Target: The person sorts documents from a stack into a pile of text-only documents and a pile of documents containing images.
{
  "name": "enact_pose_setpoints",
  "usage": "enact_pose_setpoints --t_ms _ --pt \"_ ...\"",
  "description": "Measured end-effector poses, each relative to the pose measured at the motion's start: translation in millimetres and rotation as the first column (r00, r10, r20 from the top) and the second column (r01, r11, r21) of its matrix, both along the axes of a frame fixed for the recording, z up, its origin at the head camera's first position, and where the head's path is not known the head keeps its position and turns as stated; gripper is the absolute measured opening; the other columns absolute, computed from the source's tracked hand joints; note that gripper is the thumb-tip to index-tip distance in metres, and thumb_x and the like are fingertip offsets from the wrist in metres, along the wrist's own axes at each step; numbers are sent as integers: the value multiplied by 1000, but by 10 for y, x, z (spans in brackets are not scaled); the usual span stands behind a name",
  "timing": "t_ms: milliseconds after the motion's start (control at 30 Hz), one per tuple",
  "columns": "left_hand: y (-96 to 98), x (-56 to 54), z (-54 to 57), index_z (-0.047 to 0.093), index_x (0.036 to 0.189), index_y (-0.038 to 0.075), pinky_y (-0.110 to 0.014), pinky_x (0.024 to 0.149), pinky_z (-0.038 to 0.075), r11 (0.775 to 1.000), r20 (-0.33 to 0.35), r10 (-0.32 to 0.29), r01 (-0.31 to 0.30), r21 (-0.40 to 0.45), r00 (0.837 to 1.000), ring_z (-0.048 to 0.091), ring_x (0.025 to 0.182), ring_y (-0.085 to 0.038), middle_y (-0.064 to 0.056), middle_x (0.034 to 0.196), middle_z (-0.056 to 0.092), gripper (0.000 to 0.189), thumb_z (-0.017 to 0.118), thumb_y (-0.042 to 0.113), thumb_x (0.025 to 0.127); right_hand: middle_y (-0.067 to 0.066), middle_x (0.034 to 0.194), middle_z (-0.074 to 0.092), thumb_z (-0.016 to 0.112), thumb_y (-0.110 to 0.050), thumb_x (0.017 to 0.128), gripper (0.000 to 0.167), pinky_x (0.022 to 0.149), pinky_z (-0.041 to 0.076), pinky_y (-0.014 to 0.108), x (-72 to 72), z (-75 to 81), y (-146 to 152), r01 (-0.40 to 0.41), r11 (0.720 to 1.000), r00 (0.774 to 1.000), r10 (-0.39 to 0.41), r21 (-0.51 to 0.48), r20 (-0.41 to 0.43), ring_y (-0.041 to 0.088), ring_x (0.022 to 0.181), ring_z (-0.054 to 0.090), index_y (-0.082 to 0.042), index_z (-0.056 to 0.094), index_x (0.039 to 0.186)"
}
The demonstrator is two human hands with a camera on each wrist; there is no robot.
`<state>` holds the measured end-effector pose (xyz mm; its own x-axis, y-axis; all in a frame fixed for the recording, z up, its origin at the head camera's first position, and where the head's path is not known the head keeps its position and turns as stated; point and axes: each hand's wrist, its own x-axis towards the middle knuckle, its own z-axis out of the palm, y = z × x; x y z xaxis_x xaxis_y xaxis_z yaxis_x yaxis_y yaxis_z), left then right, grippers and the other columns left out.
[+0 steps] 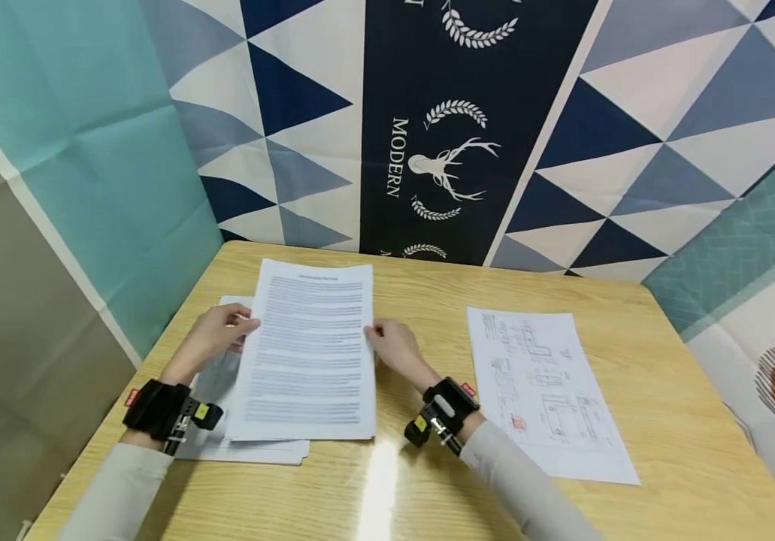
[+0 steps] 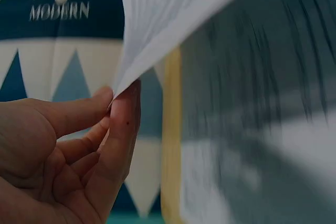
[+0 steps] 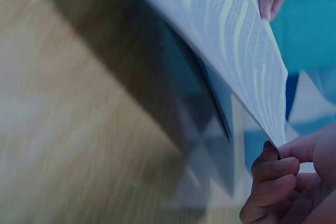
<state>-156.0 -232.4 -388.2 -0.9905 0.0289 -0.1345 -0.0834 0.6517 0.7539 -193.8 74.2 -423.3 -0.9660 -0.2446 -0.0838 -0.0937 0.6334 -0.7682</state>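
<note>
A stack of printed sheets (image 1: 309, 353), dense with lines of text, is held up over the left part of the table. My left hand (image 1: 221, 330) pinches its left edge between thumb and fingers, which the left wrist view shows closely at the paper's edge (image 2: 157, 35). On the opposite edge, my right hand (image 1: 397, 346) pinches the sheets in the same way; in the right wrist view its thumb and fingertips (image 3: 281, 166) meet at the sheets' side. Beneath lie more papers (image 1: 258, 451), mostly covered by the held stack.
On the right of the wooden table (image 1: 428, 496) lies a sheet with technical drawings (image 1: 549, 391) and a red stamp. A patterned cloth (image 1: 313, 120) hangs behind the far edge, and a teal and grey one (image 1: 89, 165) borders the left side.
</note>
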Motion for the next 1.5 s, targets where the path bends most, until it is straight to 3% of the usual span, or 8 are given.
enact_pose_setpoints --t_ms 200,333,367,433,533,900,1133,1500 --pt "393 -176 -11 50 135 -11 -42 77 57 987 -69 -139 144 75 988 65 95 -35 -30 117 58 43 58 18 104 4 67 53 55 -24 105 25 48 33 25 -28 29 478 85 995 996 -86 50 20 13 53 44 -5 70 102" --pt "565 -293 -99 55 128 -10 -40 70 57 976 -99 -196 204 77 976 66 81 -26 -23 103 62 40 63 20 102 9 80 64 58 -26 104 25 54 35 25 -2 13 738 122 986 992 -122 117 -10 16 62 51 -3 69 107" --pt "635 -276 -61 56 127 -10 -39 73 57 977 -71 -194 200 73 978 67 80 -26 -24 103 63 38 63 17 102 11 86 67 60 -26 103 26 56 37 26 9 6 791 130 983 992 -129 131 -11 16 66 53 -3 69 110" --pt "713 -298 -124 57 125 -9 -38 71 57 976 -39 -205 207 74 978 67 76 -23 -21 100 65 35 63 16 102 13 95 69 62 -27 102 29 58 39 26 34 -19 888 146 976 989 -146 159 -16 18 70 56 -2 68 112" --pt "855 -281 -162 58 123 -8 -37 73 57 976 14 -206 205 75 978 68 73 -21 -19 97 67 29 62 11 101 12 96 70 65 -28 100 29 57 40 27 74 -72 1013 157 966 988 -155 205 -25 17 67 56 -1 68 109" --pt "1089 -377 -345 65 96 -2 -23 55 48 983 28 -179 180 -33 983 63 53 -8 -6 73 62 14 71 10 95 1 69 57 70 -28 97 22 52 33 26 172 -192 1160 157 940 988 -151 303 -42 13 55 44 -7 65 93" --pt "1164 -367 -351 62 83 1 -22 52 48 975 40 -188 192 -111 981 65 51 -10 -7 65 65 18 75 9 91 1 68 55 73 -25 95 22 50 33 25 200 -165 1196 160 929 987 -150 335 -57 13 54 45 -8 62 86" --pt "1289 -378 -352 61 81 2 -23 54 45 956 17 -202 201 -216 979 64 53 -15 -8 64 67 20 78 9 89 3 69 57 76 -24 92 25 52 35 26 214 -176 1278 164 927 986 -146 339 -78 15 57 49 -8 58 85"
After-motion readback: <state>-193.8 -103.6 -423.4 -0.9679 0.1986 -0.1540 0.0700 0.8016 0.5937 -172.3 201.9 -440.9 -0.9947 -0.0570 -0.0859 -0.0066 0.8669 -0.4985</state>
